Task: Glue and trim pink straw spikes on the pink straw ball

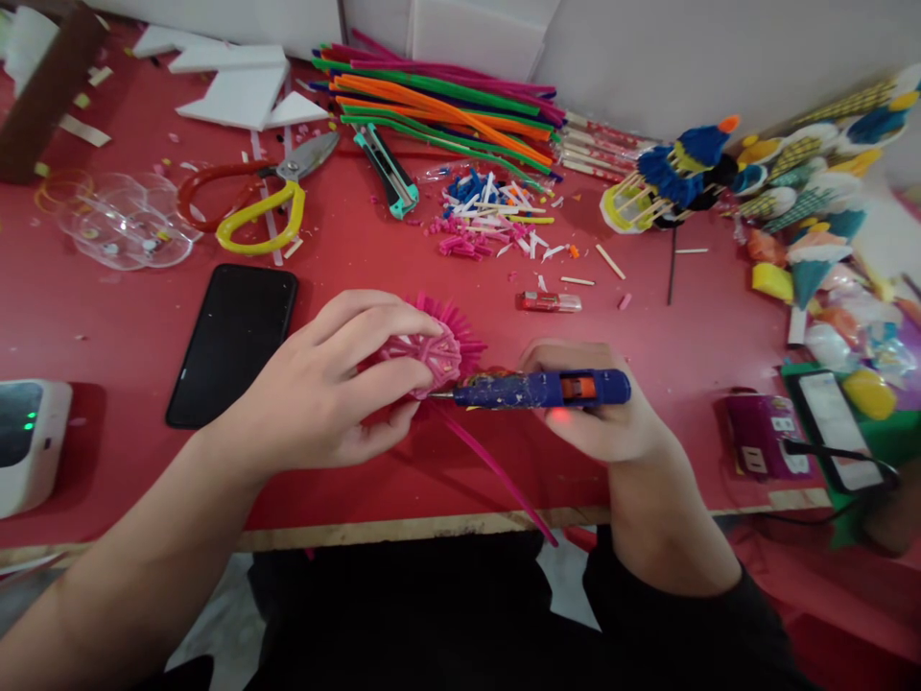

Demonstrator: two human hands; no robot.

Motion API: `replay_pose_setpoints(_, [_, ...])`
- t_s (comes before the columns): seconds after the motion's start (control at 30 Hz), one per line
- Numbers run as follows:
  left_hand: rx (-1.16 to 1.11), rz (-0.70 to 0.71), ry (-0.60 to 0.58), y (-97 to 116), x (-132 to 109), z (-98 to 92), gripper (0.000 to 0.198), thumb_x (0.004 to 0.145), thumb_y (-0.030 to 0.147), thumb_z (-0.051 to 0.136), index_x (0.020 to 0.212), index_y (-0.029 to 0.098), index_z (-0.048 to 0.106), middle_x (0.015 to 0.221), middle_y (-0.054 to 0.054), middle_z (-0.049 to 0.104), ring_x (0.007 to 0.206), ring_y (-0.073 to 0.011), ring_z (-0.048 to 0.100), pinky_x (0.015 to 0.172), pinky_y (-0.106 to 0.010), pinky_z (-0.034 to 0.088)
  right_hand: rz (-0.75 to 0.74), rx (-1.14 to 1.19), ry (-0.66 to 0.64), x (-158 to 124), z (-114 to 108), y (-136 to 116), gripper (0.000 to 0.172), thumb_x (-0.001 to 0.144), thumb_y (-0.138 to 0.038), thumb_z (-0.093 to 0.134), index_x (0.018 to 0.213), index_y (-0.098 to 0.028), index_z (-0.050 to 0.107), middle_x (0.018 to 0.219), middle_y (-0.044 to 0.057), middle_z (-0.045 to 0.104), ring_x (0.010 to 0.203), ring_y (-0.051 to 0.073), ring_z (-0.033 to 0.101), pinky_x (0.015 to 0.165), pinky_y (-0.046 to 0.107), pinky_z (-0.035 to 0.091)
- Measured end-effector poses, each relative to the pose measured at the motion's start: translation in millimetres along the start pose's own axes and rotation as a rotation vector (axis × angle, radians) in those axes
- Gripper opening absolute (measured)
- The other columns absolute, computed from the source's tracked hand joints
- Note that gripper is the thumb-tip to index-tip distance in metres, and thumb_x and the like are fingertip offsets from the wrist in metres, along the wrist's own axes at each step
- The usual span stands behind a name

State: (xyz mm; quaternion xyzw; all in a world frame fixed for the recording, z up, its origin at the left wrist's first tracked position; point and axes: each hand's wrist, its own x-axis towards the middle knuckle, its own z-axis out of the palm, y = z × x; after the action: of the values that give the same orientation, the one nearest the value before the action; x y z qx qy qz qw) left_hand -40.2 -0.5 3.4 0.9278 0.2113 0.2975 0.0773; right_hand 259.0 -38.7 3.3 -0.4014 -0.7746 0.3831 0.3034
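My left hand [338, 384] is closed around a pink spiky craft ball [436, 347] held just above the red table [648, 326]. A long pink strip [496, 470] hangs from the ball toward the table's front edge. My right hand [597, 413] grips a blue glue gun [539, 389] lying sideways, its metal tip touching the ball's right side. A small red light glows under the gun.
A black phone [234, 341] lies left of my left hand. Yellow-handled scissors [266, 197], a utility knife [389, 173], coloured pipe cleaners [446, 110] and cut scraps [489, 216] lie farther back. Finished craft birds [691, 163] crowd the right side; a power strip [767, 437] sits at right.
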Motion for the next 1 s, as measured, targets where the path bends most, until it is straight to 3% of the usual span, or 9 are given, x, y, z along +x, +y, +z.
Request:
replay_pose_setpoints(0.4, [0.040,0.007,-0.005,-0.9,-0.4,1.1,0.025,0.088,0.020,0.070,0.107,0.030,0.058,0.132,-0.009,0.069,0.119,-0.0329,0.067,0.098,-0.056,0.060,-0.001,-0.044,0.034,-2.3,0.8,0.7,0.016,0.085,-0.029,0.061,0.072,-0.023,0.052,0.068,0.001,0.056,0.059,0.016,0.048,0.055,0.032,0.031])
replay_pose_setpoints(1.0, [0.034,0.013,-0.007,-1.1,0.2,0.8,0.029,0.086,0.018,0.071,0.109,0.028,0.057,0.131,-0.012,0.069,0.116,-0.0339,0.068,0.097,-0.057,0.059,-0.014,-0.142,0.045,-2.2,-0.5,-5.6,0.017,0.083,-0.031,0.058,0.071,-0.024,0.049,0.065,0.000,0.052,0.056,0.015,0.045,0.053,0.031,0.031])
